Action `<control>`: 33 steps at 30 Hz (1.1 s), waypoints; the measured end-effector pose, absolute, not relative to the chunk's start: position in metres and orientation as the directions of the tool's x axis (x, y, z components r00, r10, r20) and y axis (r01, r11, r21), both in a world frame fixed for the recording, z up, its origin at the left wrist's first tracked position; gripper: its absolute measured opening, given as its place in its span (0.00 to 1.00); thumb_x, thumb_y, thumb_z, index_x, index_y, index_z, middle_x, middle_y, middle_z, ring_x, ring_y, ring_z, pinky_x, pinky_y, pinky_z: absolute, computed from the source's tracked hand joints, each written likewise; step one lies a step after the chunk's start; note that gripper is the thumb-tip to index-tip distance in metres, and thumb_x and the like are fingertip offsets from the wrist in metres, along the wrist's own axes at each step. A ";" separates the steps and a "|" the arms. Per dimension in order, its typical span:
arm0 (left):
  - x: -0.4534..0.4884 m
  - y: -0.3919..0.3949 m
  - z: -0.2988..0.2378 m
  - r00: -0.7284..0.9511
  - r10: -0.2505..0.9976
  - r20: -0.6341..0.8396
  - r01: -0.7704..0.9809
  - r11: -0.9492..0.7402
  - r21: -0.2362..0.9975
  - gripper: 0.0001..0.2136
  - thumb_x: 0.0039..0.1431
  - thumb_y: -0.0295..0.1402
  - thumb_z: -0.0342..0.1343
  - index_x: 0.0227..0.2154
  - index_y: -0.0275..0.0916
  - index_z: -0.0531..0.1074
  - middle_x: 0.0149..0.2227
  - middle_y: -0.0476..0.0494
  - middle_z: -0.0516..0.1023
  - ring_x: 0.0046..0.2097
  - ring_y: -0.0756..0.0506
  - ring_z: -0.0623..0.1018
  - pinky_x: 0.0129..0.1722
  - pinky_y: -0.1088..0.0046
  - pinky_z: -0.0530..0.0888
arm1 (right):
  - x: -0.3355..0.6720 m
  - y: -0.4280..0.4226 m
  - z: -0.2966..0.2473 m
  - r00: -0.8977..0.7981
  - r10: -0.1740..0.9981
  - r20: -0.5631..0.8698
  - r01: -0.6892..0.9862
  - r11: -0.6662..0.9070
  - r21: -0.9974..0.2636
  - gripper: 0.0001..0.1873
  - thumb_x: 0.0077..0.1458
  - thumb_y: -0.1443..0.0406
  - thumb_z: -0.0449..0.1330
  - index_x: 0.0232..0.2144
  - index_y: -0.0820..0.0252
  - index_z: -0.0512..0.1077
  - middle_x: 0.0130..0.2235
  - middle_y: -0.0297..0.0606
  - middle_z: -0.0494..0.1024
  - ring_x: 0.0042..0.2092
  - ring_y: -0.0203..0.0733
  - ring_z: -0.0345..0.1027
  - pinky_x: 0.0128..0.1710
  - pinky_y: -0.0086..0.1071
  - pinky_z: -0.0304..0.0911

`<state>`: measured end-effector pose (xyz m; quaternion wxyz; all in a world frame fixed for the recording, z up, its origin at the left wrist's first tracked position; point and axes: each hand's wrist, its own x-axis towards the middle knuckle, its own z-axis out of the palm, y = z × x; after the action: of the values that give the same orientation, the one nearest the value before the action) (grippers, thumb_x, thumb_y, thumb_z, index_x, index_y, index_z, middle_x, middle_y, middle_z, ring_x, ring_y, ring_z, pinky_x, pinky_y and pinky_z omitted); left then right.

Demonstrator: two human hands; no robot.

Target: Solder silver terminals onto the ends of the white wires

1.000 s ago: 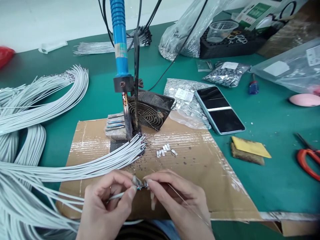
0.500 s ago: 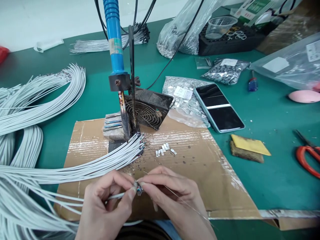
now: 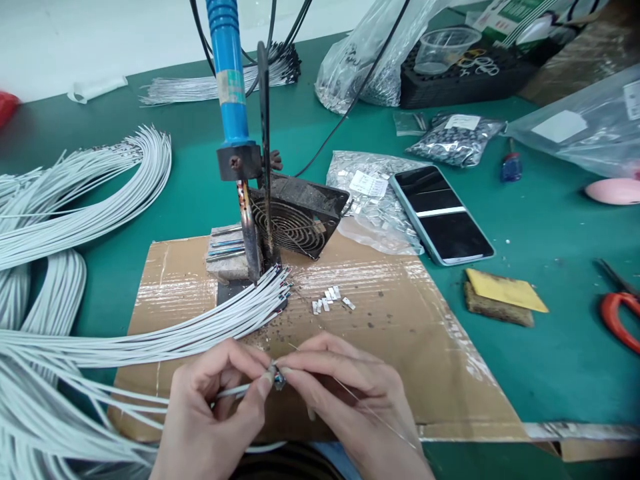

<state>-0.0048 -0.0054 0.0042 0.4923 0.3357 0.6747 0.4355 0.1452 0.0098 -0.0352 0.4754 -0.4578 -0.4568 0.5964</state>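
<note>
Low in the middle of the view, my left hand [image 3: 215, 407] pinches a white cable [image 3: 233, 391] close to its end between thumb and forefinger. At that end sits a small silvery metal connector [image 3: 279, 380], partly covered by fingertips. My right hand [image 3: 350, 400] meets it from the other side, thumb and forefinger closed on the connector. A thin silvery wire [image 3: 373, 405], which looks like solder, passes through my right hand and trails over its back. Beyond my hands, several small metal plates [image 3: 330, 297] lie on the cardboard [image 3: 400, 347].
A blue soldering iron [image 3: 231, 87] stands clamped upright, its tip down, beside a small black fan [image 3: 295, 220]. Bundled white cables [image 3: 200, 340] spread from the left. To the right are a phone [image 3: 443, 213], a yellow sponge [image 3: 505, 293], scissors [image 3: 620, 313] and bags of parts [image 3: 370, 193].
Both hands stay together at the cable's end, with barely any finger movement. The view has shifted slightly, so things on the right appear a little farther right.
</note>
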 end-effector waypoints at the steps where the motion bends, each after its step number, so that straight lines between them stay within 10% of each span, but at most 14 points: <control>1: -0.005 -0.005 0.004 -0.287 0.885 -0.368 0.031 0.392 0.919 0.06 0.44 0.26 0.68 0.19 0.40 0.77 0.27 0.49 0.81 0.26 0.53 0.72 0.24 0.83 0.66 | 0.145 0.009 -0.036 -0.116 0.990 -0.085 -0.122 -0.099 -0.988 0.11 0.56 0.68 0.70 0.34 0.42 0.88 0.29 0.30 0.79 0.25 0.32 0.67 0.27 0.23 0.66; 9: -0.004 0.003 0.001 -0.350 0.881 -0.320 0.088 0.371 0.925 0.05 0.46 0.28 0.67 0.19 0.40 0.77 0.29 0.48 0.82 0.30 0.51 0.77 0.28 0.83 0.69 | 0.142 0.003 -0.035 0.061 0.996 -0.070 0.134 -0.077 -0.988 0.15 0.73 0.61 0.48 0.50 0.46 0.75 0.33 0.29 0.77 0.29 0.34 0.68 0.32 0.24 0.66; 15: -0.003 0.011 -0.004 -0.399 0.876 -0.272 0.117 0.343 0.932 0.05 0.48 0.28 0.66 0.21 0.39 0.76 0.30 0.48 0.82 0.31 0.51 0.79 0.30 0.82 0.71 | 0.142 0.011 -0.034 0.048 0.998 0.034 0.247 0.021 -0.969 0.16 0.70 0.64 0.50 0.27 0.54 0.61 0.28 0.28 0.65 0.29 0.35 0.60 0.31 0.26 0.59; 22: -0.006 0.021 -0.007 -0.396 0.883 -0.254 0.133 0.328 0.935 0.05 0.49 0.29 0.65 0.22 0.40 0.76 0.31 0.47 0.82 0.32 0.49 0.79 0.27 0.79 0.68 | 0.130 0.017 -0.035 0.100 0.994 0.039 0.115 0.028 -0.993 0.11 0.64 0.68 0.58 0.29 0.52 0.66 0.47 0.32 0.81 0.49 0.38 0.79 0.48 0.26 0.69; 33: -0.006 0.026 -0.011 -0.442 0.871 -0.213 0.197 0.326 0.925 0.05 0.51 0.30 0.64 0.23 0.41 0.75 0.32 0.49 0.81 0.33 0.48 0.78 0.28 0.78 0.69 | 0.120 0.026 -0.030 0.123 0.992 -0.031 0.025 -0.034 -0.999 0.12 0.61 0.70 0.61 0.26 0.53 0.69 0.45 0.36 0.87 0.46 0.38 0.84 0.47 0.22 0.76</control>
<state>-0.0060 0.0264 -0.0113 0.3769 0.3698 0.7218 0.4475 0.1204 0.0260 -0.0304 0.5147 -0.5445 -0.4670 0.4696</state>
